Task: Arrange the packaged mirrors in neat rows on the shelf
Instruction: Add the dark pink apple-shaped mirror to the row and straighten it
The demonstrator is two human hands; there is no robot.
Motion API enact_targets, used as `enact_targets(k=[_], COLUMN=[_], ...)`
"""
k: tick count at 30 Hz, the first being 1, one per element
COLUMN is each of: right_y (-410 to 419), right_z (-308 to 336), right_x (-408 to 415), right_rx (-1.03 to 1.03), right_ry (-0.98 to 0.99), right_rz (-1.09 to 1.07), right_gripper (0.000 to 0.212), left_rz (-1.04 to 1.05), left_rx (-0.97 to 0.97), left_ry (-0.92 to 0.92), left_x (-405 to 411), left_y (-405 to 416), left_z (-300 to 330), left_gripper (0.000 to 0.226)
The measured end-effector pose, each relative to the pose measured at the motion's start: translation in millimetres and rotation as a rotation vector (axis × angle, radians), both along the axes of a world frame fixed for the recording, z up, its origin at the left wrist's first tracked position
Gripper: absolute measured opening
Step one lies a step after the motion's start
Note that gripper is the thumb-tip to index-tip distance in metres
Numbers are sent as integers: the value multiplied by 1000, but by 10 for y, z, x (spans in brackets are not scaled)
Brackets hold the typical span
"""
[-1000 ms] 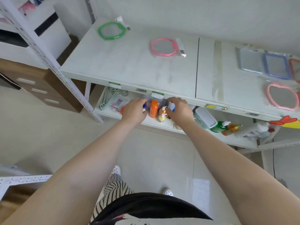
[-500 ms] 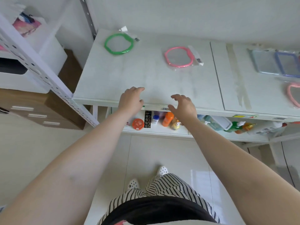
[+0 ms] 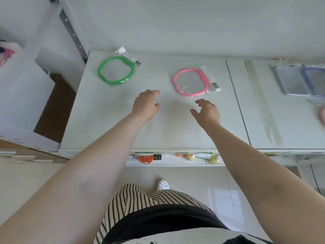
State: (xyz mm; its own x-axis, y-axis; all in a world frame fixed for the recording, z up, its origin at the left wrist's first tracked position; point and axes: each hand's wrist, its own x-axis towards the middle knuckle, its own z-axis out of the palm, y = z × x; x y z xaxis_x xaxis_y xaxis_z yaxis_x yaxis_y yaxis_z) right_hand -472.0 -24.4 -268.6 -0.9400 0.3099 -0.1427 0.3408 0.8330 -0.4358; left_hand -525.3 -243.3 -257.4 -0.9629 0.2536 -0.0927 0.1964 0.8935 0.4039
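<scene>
A green-rimmed packaged mirror (image 3: 116,70) lies at the back left of the white top shelf (image 3: 114,124). A pink-rimmed packaged mirror (image 3: 190,81) lies near the shelf's middle back. My left hand (image 3: 146,104) hovers over the shelf just left of and below the pink mirror, fingers apart, holding nothing. My right hand (image 3: 206,111) hovers just below the pink mirror, fingers spread and empty. At the far right lie rectangular packaged mirrors, one grey-framed (image 3: 288,80) and one blue-framed (image 3: 314,81), partly cut off.
A lower shelf (image 3: 175,162) under the front edge holds an orange lid (image 3: 146,158) and yellow items (image 3: 213,159). A white box (image 3: 22,95) stands left of the shelving. A metal upright (image 3: 72,32) rises at the back left. Tiled floor lies below.
Both hands have risen from the lower shelf's bottles and moved forward over the top shelf toward the pink mirror. The camera view has shifted up and closer.
</scene>
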Motion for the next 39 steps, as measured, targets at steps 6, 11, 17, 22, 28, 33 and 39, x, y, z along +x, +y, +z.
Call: enact_targets(k=[6,11,17,22,28,33,39], right_y=[157,163,185,78,31,202,260], right_z=[-8,-158,-263,-269,-180,-21,112], right_x=[-354,-625,-777,-794,-711,-451,26], right_rx=[-168,-391,-501,-579,-726,-732,-806], right_ry=[-8,5,21,57,84,16,15], right_rz=[-234,-455,-550,-593,-666,-541,-387], right_gripper=[52,57,14,17,28,11,15], left_rz=[-71,-180,-381,-283,-58,274,402], left_rx=[49,30,-177,20,316,338,742], left_ry=[-32,-23,-48,52,-156,-246,-563], left_x=[-607,-1033,-1103,-790,-572,-450,-90], left_y=[329,679,860,793,673,562,320], left_z=[-100,-304,-629,-661,-413,-157,-125], left_gripper=[51,42,51,32,25,55,26])
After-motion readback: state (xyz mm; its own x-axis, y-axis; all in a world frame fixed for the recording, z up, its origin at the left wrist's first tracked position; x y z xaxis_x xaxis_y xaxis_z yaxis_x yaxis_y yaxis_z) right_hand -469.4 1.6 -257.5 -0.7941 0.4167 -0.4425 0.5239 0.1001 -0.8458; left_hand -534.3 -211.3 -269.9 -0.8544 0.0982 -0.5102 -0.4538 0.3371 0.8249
